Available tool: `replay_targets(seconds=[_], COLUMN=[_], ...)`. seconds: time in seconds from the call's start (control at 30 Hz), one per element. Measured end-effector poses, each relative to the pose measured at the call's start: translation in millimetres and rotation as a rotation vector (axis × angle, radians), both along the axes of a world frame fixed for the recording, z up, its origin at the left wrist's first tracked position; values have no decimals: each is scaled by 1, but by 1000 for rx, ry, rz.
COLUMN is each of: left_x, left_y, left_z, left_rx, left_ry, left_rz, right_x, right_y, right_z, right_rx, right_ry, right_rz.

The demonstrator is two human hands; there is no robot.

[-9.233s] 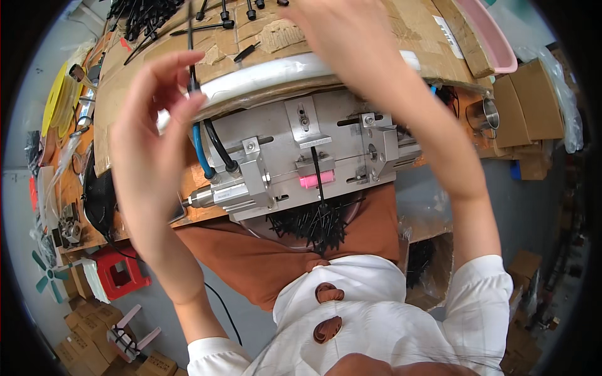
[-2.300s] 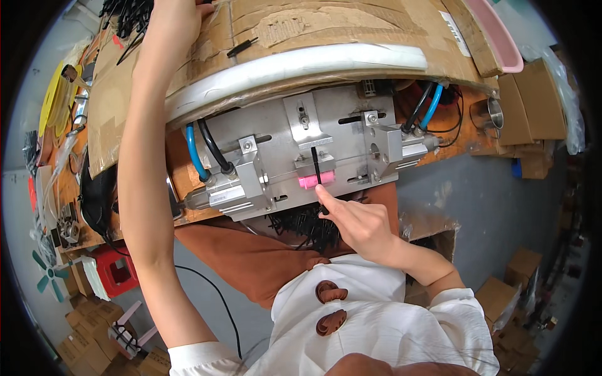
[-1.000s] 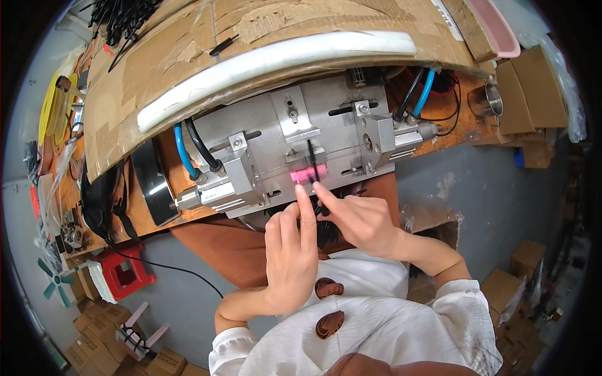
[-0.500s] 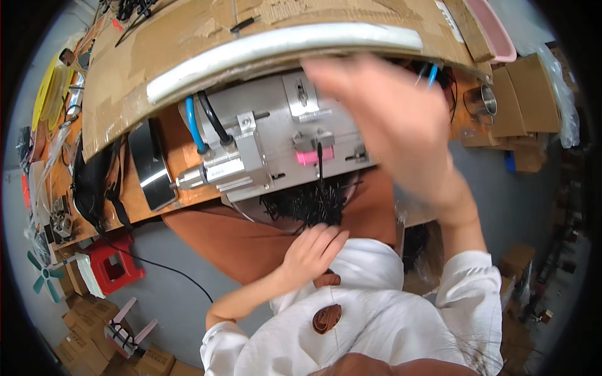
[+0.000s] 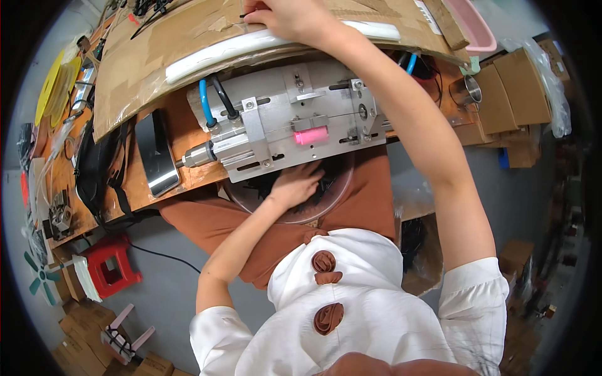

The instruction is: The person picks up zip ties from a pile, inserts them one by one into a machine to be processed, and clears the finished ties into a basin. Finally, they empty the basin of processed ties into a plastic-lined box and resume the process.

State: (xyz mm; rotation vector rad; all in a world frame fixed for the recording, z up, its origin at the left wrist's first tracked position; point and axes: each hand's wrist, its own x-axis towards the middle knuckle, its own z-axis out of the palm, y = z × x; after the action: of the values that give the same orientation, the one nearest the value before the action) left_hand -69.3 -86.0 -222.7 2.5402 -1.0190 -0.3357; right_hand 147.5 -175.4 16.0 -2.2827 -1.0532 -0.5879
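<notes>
My right hand (image 5: pixel 279 17) reaches far up over the cardboard, its fingertips pinched on a small, thin black piece (image 5: pixel 243 15). My left hand (image 5: pixel 297 185) is down in a clear round bowl (image 5: pixel 342 199) on my lap. Its fingers are spread over the thin black pieces (image 5: pixel 254 188) inside and partly cover them. Between my hands is a metal fixture (image 5: pixel 282 150) on a flat plate, with a pink block (image 5: pixel 311 135) beside a small metal clamp (image 5: pixel 311 120). At its left end sits a metal cylinder (image 5: pixel 199 155).
A cardboard sheet (image 5: pixel 144 94) with a white padded roll (image 5: pixel 219 56) overhangs the fixture. Blue hoses (image 5: pixel 204 103) come out below it. A black phone (image 5: pixel 155 153) lies on the wooden table (image 5: pixel 119 216) at left. A metal cup (image 5: pixel 465 92) stands at right, and a red stool (image 5: pixel 110 266) is on the floor.
My right hand has moved up and left from over the fixture to the cardboard. My left hand has gone forward into the bowl. A thin black piece no longer shows at the pink block.
</notes>
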Motion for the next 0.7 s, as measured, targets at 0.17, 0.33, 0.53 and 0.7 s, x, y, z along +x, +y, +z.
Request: replay_targets(seconds=[0.17,0.33,0.53,0.7], left_x=[34,27,9,-3], left_y=[22,3,8,8], left_z=[-8,-29,9,29], left_rx=[-67,-47,-77,-113], left_ry=[-68,-92,54,49], left_rz=[250,128,141,148], right_x=[-2,-16,-38,-2], right_y=[-2,-16,-171,-311], right_z=[4,9,54,60], right_rx=[95,217,342,250], right_ry=[3,-181,-475,-288], right_rz=[-68,-2,-498,-1084])
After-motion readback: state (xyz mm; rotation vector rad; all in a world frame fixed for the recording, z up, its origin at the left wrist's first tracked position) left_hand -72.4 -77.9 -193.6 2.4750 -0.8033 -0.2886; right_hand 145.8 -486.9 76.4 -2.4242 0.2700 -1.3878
